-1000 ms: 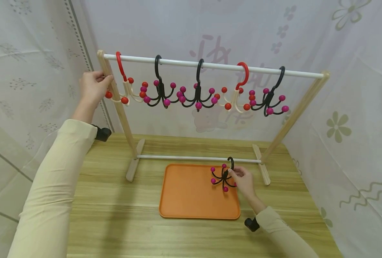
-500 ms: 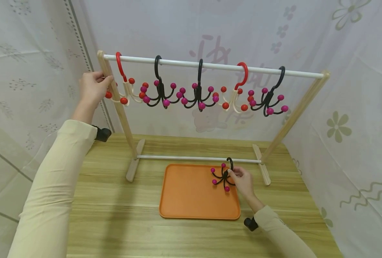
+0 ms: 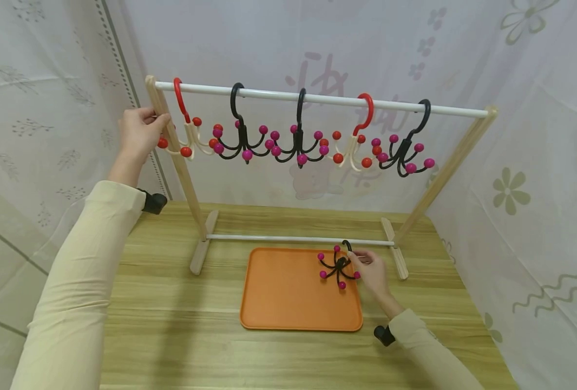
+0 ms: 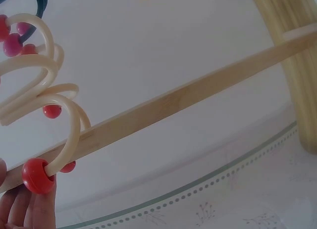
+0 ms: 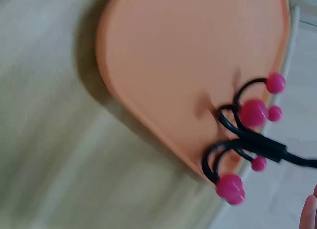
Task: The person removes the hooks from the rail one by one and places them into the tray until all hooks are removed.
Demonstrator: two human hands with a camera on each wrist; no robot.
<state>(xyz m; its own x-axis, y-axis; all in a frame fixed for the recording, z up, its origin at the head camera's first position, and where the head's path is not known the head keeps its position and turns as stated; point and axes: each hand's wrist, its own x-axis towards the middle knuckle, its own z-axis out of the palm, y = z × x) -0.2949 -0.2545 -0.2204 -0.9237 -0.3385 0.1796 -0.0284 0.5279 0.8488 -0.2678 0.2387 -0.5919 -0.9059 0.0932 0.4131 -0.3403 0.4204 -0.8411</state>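
My left hand (image 3: 143, 130) grips the upper left wooden post (image 3: 183, 168) of a clothes rack. Beside it hangs a cream hanger (image 3: 189, 136) with a red hook and red balls; one ball (image 4: 38, 176) overlaps the fingers in the left wrist view. Over the right part of an orange tray (image 3: 293, 292), my right hand (image 3: 372, 273) pinches a black multi-arm hanger (image 3: 341, 263) at its hook stem. Magenta balls tip its curved arms (image 5: 255, 140). In the right wrist view only fingertips (image 5: 308, 214) show at the edge, and the hook runs out of frame.
Along the white top rail (image 3: 274, 96) hang more such hangers: black ones (image 3: 298, 142) and another cream one with a red hook (image 3: 353, 145). A lower white bar (image 3: 288, 238) runs behind the tray. Patterned curtains surround the wooden table (image 3: 171, 346).
My right hand has shifted slightly up along the stem of the black hanger, whose hook has tipped a little lower. The hung hangers sway slightly. My left hand stays on the post.
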